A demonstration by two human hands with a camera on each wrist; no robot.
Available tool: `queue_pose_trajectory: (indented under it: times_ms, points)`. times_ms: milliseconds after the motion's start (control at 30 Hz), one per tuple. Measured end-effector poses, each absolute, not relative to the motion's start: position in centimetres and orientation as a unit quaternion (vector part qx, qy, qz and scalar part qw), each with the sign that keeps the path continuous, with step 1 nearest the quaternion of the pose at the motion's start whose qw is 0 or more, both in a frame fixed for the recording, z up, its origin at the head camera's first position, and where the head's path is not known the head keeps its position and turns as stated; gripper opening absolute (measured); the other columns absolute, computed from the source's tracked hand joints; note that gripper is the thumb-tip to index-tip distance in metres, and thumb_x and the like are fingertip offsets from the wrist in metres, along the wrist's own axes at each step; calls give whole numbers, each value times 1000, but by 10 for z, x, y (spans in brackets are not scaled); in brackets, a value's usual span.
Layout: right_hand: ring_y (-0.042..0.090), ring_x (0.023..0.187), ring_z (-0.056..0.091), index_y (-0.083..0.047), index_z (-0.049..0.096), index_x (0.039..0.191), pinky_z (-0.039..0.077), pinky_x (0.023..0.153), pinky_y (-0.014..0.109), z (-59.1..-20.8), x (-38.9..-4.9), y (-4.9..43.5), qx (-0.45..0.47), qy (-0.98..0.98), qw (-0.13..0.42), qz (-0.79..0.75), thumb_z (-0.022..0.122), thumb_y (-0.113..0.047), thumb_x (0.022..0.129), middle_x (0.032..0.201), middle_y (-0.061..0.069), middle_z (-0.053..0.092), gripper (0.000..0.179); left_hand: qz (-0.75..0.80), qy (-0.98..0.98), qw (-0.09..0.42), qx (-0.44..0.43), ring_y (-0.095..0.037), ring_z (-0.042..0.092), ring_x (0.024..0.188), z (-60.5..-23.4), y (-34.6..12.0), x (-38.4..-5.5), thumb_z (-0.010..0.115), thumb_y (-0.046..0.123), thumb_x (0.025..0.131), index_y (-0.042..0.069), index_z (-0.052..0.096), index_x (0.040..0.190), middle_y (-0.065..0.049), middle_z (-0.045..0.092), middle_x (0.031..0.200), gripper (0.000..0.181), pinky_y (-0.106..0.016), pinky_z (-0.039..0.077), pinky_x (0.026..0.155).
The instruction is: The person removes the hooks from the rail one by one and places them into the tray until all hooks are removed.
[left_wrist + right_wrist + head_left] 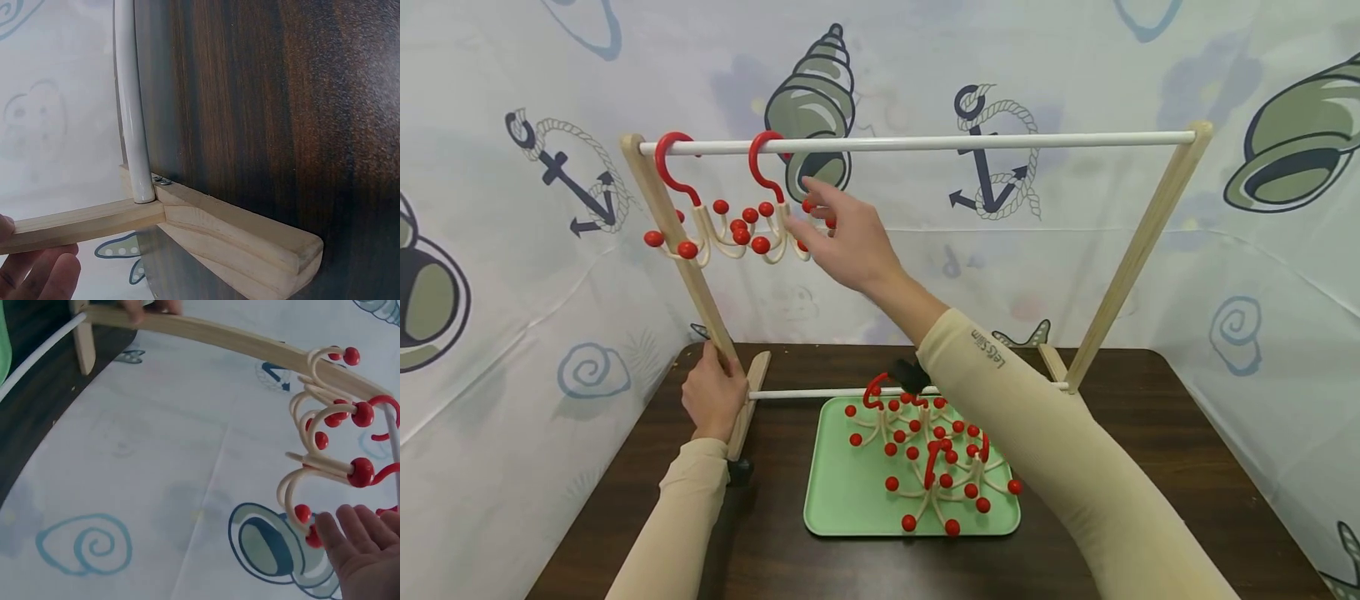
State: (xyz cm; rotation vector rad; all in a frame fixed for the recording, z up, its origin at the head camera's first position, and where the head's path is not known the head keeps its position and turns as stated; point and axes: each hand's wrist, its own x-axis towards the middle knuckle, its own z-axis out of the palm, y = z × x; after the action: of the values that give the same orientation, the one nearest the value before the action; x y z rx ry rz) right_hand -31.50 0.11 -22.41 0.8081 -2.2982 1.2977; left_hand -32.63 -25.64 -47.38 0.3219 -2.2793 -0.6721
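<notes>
Two multi-arm hangers with red hooks and red ball tips hang from the white top rod [962, 142] of a wooden rack. The first hanger [672, 171] is at the rod's left end, the second hanger [762, 171] a short way right of it. My right hand [853, 242] is raised beside the second hanger, fingers extended and nothing gripped. In the right wrist view, fingertips [328, 528] come close to a red ball; whether they touch cannot be told. My left hand [715, 396] grips the left wooden post [688, 283] low down, with thumb and fingers on opposite sides.
Several similar hangers [931, 471] lie on a green tray [838, 504] on the dark wooden table [775, 567]. The rack's right post [1138, 254] leans outward, and a lower white rod [805, 393] runs behind the tray. A printed cloth [925, 75] hangs behind.
</notes>
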Motion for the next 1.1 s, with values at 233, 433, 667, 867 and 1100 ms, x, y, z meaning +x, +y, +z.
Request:
queue_pose_trajectory:
  times_ms: [233,433,667,867,1100]
  points:
    - [17,129,50,-14,31,153,46,96,32,-218,-326,-22,249,-815,65,519,63,-34,95,145,5,51,70,-257,-888,361,126,-50,62,72,-475,-259,-326,62,16,89,3,56,103,-22,65,80,19,-62,42,57]
    - [18,116,56,-11,41,148,50,85,28,-216,-333,-29,243,-821,60,514,64,-24,95,131,8,59,59,-260,-891,347,132,-50,63,75,-472,-258,-326,59,17,91,4,56,104,-21,65,81,19,-62,43,59]
    - [15,100,58,-11,57,135,50,73,25,-215,-332,-25,204,-852,115,468,63,-23,96,111,2,66,42,-261,-896,332,137,-49,63,78,-474,-258,-328,58,18,92,4,56,109,-21,66,86,22,-62,44,61]
    - [15,97,59,-10,63,129,50,71,26,-215,-335,-10,197,-852,150,461,64,-22,95,107,2,68,36,-265,-894,335,136,-49,63,79,-471,-257,-326,59,18,92,5,56,108,-20,66,86,21,-62,43,62]
    - [17,89,62,-8,66,124,50,73,26,-211,-336,13,204,-828,177,492,64,-19,95,104,5,69,32,-263,-894,334,138,-50,63,79,-471,-258,-325,59,18,92,5,56,109,-20,66,85,21,-63,44,62]
